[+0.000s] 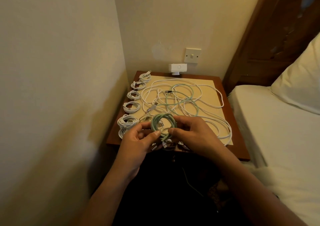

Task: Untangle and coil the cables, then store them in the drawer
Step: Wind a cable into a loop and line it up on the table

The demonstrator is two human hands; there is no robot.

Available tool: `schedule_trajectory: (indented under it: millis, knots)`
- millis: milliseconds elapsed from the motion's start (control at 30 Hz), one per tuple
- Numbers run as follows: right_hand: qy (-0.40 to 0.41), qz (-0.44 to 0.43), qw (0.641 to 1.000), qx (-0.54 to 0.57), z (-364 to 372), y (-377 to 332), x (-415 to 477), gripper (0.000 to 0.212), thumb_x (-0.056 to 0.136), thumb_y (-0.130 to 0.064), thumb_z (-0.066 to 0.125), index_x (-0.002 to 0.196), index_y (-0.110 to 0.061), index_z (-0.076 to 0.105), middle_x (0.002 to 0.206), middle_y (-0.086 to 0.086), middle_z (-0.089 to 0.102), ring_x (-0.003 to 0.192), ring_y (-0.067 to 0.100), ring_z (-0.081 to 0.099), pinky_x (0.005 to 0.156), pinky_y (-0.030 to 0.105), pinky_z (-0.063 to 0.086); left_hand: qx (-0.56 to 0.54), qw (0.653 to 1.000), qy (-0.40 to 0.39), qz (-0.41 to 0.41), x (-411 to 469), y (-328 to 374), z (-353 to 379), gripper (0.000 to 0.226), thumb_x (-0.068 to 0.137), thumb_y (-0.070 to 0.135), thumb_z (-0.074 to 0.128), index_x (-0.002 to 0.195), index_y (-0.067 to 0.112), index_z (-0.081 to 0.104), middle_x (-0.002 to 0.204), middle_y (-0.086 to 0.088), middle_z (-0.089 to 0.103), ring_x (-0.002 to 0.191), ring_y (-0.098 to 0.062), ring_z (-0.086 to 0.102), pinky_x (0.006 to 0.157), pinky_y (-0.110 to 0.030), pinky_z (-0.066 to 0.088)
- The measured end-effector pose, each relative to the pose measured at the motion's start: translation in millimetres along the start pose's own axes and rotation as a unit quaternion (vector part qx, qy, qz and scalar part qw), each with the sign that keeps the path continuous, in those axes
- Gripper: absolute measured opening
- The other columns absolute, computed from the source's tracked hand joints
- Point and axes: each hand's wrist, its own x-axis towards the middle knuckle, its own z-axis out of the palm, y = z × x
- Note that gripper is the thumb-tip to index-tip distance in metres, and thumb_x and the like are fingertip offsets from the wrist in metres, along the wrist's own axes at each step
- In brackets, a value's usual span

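A green coil (163, 125) is held above the near edge of the bench (242, 149), between both hands.
- Left hand (138, 139): fingers are curled, and the coil's left side is pinched between thumb and fingertips.
- Right hand (192, 132): fingers are curled, and the coil's lower right side is pinched the same way.
- Coil: several roughly round loops are seen. Plug ends (164, 144) are seen just below it, between the two hands. Which cable they belong to cannot be told.

White coils (131, 106), six as far as can be counted, are laid in a row along the bench's left edge, from the back corner to the front. The nearest is partly hidden by the left hand.

A cream mat (210, 85) is spread over most of the bench top. On it loose cables (181, 98), white and pale green, are sprawled in a tangle. Their loops are crossed over one another and reach the mat's right edge.

At the back a white box (178, 68) is seen against the wall, with a wall switch (192, 55) just above it. A bed (277, 130) with a pillow (297, 80) is set just beside the bench on the right. A thin green strand (190, 182) is trailed across the dark area below the hands.
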Motion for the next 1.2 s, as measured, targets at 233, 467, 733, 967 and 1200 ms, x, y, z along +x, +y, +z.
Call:
schedule_trajectory:
  millis: [233,467,733,967,1200]
  knots:
    - [0.005,0.099,0.995,-0.018,-12.1,18.0,71.7,0.035,0.092,-0.012,0.074,0.124,-0.01,0.062,0.087,0.01,0.078,0.072,0.019,0.077,0.077,0.039,0.065,0.219,0.963,0.078,0.133,28.9,5.8,-17.8,0.017,0.095,0.026,0.07,0.107,0.037,0.068,0.107,0.015,0.07,0.1,-0.004,0.068,0.083,-0.027,0.057]
    - [-0.021,0.057,0.959,-0.277,-2.7,27.1,103.6,0.029,0.095,-0.044,0.069,0.108,-0.02,0.079,0.095,-0.002,0.076,0.081,0.012,0.067,0.077,0.034,0.057,0.249,0.955,0.076,0.146,40.8,10.0,-29.1,0.015,0.095,0.023,0.069,0.101,0.037,0.071,0.106,0.019,0.071,0.1,0.0,0.066,0.082,-0.022,0.055]
    - [0.02,0.056,0.904,-0.423,-37.8,52.2,172.9,0.047,0.095,-0.032,0.068,0.14,-0.021,0.058,0.139,0.011,0.057,0.127,0.032,0.052,0.102,0.042,0.047,0.29,0.944,0.072,0.143,57.1,27.0,-39.3,0.016,0.095,0.018,0.067,0.097,0.034,0.071,0.101,0.019,0.071,0.093,0.005,0.063,0.072,-0.019,0.05]
    - [0.025,-0.009,0.895,-0.445,-57.0,61.5,193.7,0.014,0.093,-0.027,0.075,0.105,-0.021,0.078,0.108,0.002,0.075,0.093,0.02,0.063,0.076,0.034,0.052,0.331,0.929,0.058,0.153,74.6,45.5,-42.2,0.017,0.096,0.016,0.066,0.097,0.032,0.071,0.101,0.015,0.071,0.094,-0.007,0.066,0.074,-0.026,0.055]
    - [0.177,-0.097,0.916,-0.347,-126.3,-16.3,186.4,0.013,0.093,-0.017,0.075,0.105,-0.015,0.08,0.097,0.005,0.077,0.089,0.023,0.07,0.081,0.034,0.056,0.352,0.915,0.053,0.19,82.0,73.2,-30.0,0.018,0.094,0.015,0.066,0.096,0.032,0.072,0.097,0.015,0.07,0.087,-0.001,0.064,0.07,-0.023,0.05]
